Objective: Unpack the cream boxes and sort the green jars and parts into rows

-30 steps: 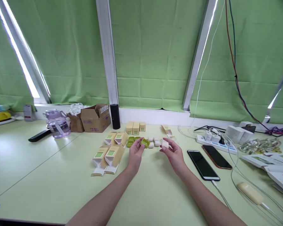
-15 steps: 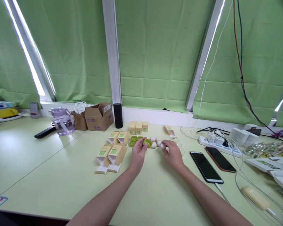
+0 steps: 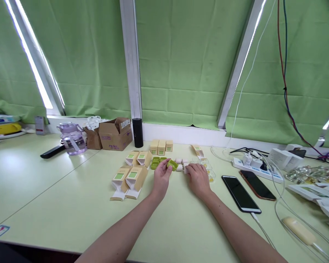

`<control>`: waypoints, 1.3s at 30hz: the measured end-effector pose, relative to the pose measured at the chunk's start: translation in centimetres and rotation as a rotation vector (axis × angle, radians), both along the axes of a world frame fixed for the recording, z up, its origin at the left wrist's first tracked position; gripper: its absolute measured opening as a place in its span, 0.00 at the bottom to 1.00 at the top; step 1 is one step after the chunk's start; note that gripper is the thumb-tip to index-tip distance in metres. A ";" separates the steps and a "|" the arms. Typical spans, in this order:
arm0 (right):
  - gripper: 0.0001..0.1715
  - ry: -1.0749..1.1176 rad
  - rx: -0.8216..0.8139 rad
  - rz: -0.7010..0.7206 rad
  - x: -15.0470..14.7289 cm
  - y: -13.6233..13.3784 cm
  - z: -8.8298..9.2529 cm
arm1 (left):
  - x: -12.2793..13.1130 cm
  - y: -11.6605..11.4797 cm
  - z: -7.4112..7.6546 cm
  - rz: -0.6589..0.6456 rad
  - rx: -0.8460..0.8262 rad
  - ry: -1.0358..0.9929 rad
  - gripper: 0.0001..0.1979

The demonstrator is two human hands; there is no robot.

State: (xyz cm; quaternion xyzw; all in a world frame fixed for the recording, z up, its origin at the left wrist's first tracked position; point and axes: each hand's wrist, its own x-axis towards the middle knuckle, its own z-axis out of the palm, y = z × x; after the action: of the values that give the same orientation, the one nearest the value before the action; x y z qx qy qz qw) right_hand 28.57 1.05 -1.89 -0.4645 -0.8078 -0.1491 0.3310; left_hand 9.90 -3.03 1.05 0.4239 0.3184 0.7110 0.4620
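My left hand (image 3: 161,177) pinches a small green oval case (image 3: 172,164) just above the table. My right hand (image 3: 197,178) lies palm down with its fingertips on a small white block (image 3: 185,169) beside other white blocks (image 3: 179,164). More green cases (image 3: 155,163) sit left of the held one. Tan cartons with green labels (image 3: 131,175) lie open in front of my left hand, and three closed ones (image 3: 161,147) stand behind the cases.
Two phones (image 3: 241,193) lie at the right, with a power strip (image 3: 252,166) and cables behind them. A brown cardboard box (image 3: 113,133), black cylinder (image 3: 137,132) and purple jug (image 3: 71,138) stand at the back left. White boxes (image 3: 281,158) and packets are far right.
My right hand, which held a white block raised a second ago, has come down and forward to the row of white blocks. My left hand keeps the green case and has shifted slightly right.
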 end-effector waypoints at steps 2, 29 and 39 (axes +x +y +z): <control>0.17 -0.007 0.001 -0.004 0.0 0.0 0.1 | 0.0 0.0 0.0 -0.001 0.002 -0.006 0.27; 0.18 -0.041 0.012 -0.008 -0.2 0.1 0.2 | 0.0 -0.4 0.2 0.006 0.000 0.006 0.25; 0.19 -0.025 0.015 -0.014 -0.2 0.1 0.1 | 0.0 -0.4 0.3 -0.011 -0.014 -0.003 0.27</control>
State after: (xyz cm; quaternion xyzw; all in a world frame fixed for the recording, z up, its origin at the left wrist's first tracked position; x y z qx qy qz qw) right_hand 28.37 1.14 -1.81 -0.4656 -0.8076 -0.1631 0.3230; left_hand 9.93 -3.41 1.36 0.4213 0.3204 0.7068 0.4693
